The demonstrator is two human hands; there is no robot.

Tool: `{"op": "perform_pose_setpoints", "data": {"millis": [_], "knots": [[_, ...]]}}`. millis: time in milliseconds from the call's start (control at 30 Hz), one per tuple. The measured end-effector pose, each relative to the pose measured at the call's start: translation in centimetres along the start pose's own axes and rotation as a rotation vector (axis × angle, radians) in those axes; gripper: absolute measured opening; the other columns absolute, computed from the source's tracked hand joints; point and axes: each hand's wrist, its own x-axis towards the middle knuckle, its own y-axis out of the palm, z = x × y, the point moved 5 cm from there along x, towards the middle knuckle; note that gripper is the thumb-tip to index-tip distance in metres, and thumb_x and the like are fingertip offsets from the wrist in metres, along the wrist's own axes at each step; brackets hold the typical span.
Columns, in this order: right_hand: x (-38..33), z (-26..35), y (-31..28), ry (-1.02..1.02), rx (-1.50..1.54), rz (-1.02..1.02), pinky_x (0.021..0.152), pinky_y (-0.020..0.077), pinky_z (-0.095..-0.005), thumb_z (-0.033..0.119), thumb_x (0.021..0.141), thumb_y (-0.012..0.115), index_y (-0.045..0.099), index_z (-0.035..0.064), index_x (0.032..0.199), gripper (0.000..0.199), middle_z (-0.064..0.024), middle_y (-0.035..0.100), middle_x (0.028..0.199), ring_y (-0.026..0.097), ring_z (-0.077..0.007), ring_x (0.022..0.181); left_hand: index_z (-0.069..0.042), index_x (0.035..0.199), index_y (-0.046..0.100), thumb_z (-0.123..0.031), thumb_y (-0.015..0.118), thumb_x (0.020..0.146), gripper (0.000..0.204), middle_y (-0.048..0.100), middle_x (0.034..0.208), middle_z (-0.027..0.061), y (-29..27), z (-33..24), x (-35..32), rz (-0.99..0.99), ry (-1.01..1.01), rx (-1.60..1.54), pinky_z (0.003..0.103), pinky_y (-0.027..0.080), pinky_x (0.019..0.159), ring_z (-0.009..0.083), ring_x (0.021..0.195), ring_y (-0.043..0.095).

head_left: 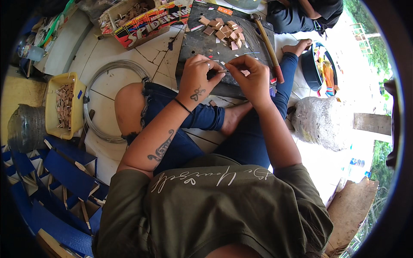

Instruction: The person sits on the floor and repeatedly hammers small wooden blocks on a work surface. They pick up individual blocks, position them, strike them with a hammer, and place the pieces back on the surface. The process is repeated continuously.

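Observation:
My left hand (pixel 198 77) and my right hand (pixel 251 76) meet above the near edge of a dark board (pixel 195 45). Between the left thumb and forefinger is pinched a small brown piece (pixel 222 71), apparently a wooden block like those on the board. The right thumb and forefinger are closed at its far side; whatever they grip is too small to make out. Beyond both hands lies a heap of small wooden blocks (pixel 224 31). A hammer (pixel 269 46) with a wooden handle and red grip rests along the board's right side, near thin loose wires (pixel 254 36).
Left of my knee lie a wire coil (pixel 92 86) and a yellow basket of brown pieces (pixel 52 109). Blue folded pieces (pixel 64 170) crowd the lower left. A printed carton (pixel 144 32) stands far left. At right are a black tub (pixel 307 69) and a wrapped bundle (pixel 318 122). Another person (pixel 297 19) sits opposite.

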Motion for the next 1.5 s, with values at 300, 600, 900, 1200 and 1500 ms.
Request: {"op": "perform_pose_setpoints", "data": {"millis": [300,600,900,1200,1500], "knots": [[0.4,0.6,-0.1,-0.018,-0.037,0.024,0.067,0.0540,-0.0288,0.006,0.078,0.074,0.070,0.0004,0.086,0.010,-0.0107,0.072,0.078,0.069,-0.0153,0.070,-0.010,0.079,0.071,-0.015,0.079,0.070,0.013,0.065,0.079,0.0054,-0.1,-0.2,0.1,-0.008,0.031,0.027,0.039,0.045,0.084,0.0251,0.088,0.060],[0.3,0.1,0.0,-0.012,-0.014,0.022,0.066,0.0538,-0.0280,0.007,0.079,0.074,0.070,0.0000,0.086,0.011,-0.0100,0.072,0.077,0.068,-0.0142,0.069,-0.010,0.079,0.071,-0.016,0.079,0.071,0.013,0.065,0.079,0.0059,0.1,-0.1,0.1,-0.016,0.035,0.015,0.040,0.045,0.084,0.0256,0.087,0.060],[0.4,0.6,0.1,-0.031,-0.064,0.037,0.064,0.0536,-0.0306,0.009,0.078,0.075,0.070,0.0003,0.083,0.011,-0.0121,0.070,0.078,0.069,-0.0190,0.068,-0.008,0.081,0.069,-0.015,0.076,0.075,0.012,0.065,0.081,0.0054,-0.1,-0.8,0.3,-0.015,0.105,0.019,0.040,0.045,0.081,0.0266,0.085,0.061],[1.7,-2.7,-4.7,-0.092,-0.527,-0.247,0.084,0.0510,-0.0409,0.032,0.077,0.079,0.066,0.0005,0.106,0.045,-0.0141,0.068,0.099,0.064,-0.0305,0.095,-0.006,0.078,0.065,-0.009,0.070,0.081,0.006,0.065,0.082,0.0061,0.3,-1.1,0.4,-0.035,0.169,-0.060,0.039,0.045,0.076,0.0271,0.082,0.062],[2.3,-10.8,-7.9,0.105,-0.988,-0.057,0.086,0.0504,-0.0453,0.015,0.093,0.054,0.053,0.0037,0.126,0.035,-0.0217,0.059,0.112,0.060,-0.0390,0.105,-0.004,0.081,0.064,-0.006,0.070,0.083,0.006,0.065,0.082,0.0098,0.3,-1.2,0.3,-0.042,0.167,-0.069,0.036,0.049,0.075,0.0291,0.081,0.064]]}}
